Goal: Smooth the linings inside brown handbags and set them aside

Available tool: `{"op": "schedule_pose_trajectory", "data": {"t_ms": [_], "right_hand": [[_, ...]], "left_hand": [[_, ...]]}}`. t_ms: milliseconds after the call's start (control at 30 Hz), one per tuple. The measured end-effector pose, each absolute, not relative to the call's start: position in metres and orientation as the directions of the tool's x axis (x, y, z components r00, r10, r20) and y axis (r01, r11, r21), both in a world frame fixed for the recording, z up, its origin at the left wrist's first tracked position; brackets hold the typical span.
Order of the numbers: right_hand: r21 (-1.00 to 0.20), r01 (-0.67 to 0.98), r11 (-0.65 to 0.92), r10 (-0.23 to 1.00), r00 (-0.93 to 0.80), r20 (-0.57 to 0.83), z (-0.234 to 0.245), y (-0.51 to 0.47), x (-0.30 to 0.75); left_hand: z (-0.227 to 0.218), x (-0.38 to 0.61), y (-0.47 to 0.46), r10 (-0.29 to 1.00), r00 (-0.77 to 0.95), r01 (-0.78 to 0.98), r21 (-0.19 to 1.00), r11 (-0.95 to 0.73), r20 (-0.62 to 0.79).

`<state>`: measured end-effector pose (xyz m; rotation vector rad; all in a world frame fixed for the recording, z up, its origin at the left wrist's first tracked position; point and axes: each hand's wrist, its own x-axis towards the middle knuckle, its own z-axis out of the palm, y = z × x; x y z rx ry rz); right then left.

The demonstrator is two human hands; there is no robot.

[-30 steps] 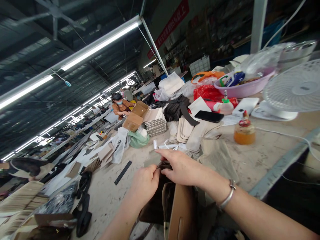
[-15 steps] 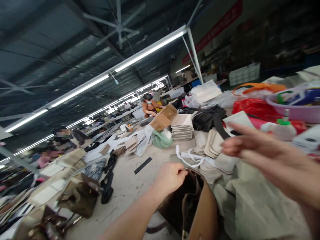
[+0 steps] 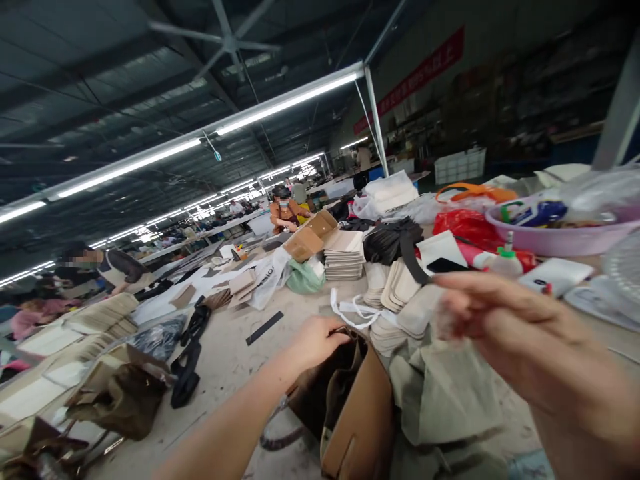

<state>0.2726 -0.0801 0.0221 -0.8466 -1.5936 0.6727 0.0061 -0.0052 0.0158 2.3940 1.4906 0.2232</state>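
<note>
A brown handbag (image 3: 363, 413) with a dark lining stands open at its top on the table before me. My left hand (image 3: 320, 340) is closed on the far edge of its rim, thumb on the near side. To the right, my right hand (image 3: 505, 327) is raised in the air, apart from the bag. Its index finger points left and the others bend beneath it; the fingertips are smeared by motion, so I cannot tell whether they hold anything. Below that hand lies a crumpled grey-green cloth (image 3: 445, 393). A dark curved strap (image 3: 283, 440) lies left of the handbag.
Beyond the bag are stacked beige panels (image 3: 345, 257), a white strap (image 3: 353, 313) and a black strip (image 3: 265, 328). Other bags (image 3: 120, 393) and a black strap (image 3: 186, 373) lie left. A pink basin (image 3: 565, 240) and a green-capped bottle (image 3: 507, 260) stand right. Co-workers are farther off.
The view has turned a little to the right, so things appear farther left. My left hand keeps its hold on the bag's rim. The right hand's fingers have bent closer together.
</note>
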Motion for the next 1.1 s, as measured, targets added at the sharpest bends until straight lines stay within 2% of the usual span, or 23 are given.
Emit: {"op": "schedule_pose_trajectory", "data": {"t_ms": [100, 233, 400, 467, 500, 600, 667, 833, 1000, 1100], "right_hand": [[-0.773, 0.197, 0.602, 0.795, -0.240, 0.558, 0.035, -0.085, 0.242], [-0.644, 0.454, 0.616, 0.786, -0.300, 0.541, 0.026, -0.100, 0.199], [-0.452, 0.710, 0.541, 0.796, -0.257, 0.549, -0.052, -0.134, 0.149], [-0.397, 0.799, 0.452, 0.812, -0.184, 0.554, -0.086, -0.146, 0.133], [-0.409, 0.831, 0.378, 0.847, -0.132, 0.515, -0.098, -0.150, 0.126], [-0.469, 0.844, 0.262, 0.935, -0.101, 0.340, -0.106, -0.158, 0.117], [-0.492, 0.832, 0.258, 0.951, -0.129, 0.282, -0.097, -0.160, 0.119], [-0.458, 0.810, 0.366, 0.922, -0.248, 0.299, -0.064, -0.153, 0.141], [-0.373, 0.832, 0.410, 0.886, -0.267, 0.380, -0.006, -0.125, 0.177], [-0.433, 0.758, 0.487, 0.859, -0.328, 0.393, 0.019, -0.095, 0.189]], "left_hand": [[0.014, 0.009, -0.005, 0.917, 0.399, 0.899, 0.197, -0.391, 0.004], [0.011, 0.013, -0.004, 0.923, 0.382, 0.914, 0.131, -0.384, 0.047], [0.006, 0.017, 0.001, 0.957, 0.281, 0.954, 0.089, -0.287, 0.073], [0.004, 0.016, 0.002, 0.973, 0.219, 0.970, 0.094, -0.226, 0.078], [0.004, 0.014, 0.002, 0.978, 0.190, 0.975, 0.102, -0.198, 0.081], [0.007, 0.005, -0.004, 0.989, 0.124, 0.980, 0.143, -0.135, 0.085], [0.013, -0.004, -0.010, 0.993, 0.087, 0.978, 0.184, -0.101, 0.084], [0.036, -0.035, -0.028, 1.000, -0.005, 0.934, 0.358, -0.002, 0.019], [0.070, -0.075, -0.057, 0.994, -0.043, 0.826, 0.556, 0.092, -0.100], [0.073, -0.094, -0.082, 0.987, -0.028, 0.770, 0.626, 0.123, -0.159]]}}
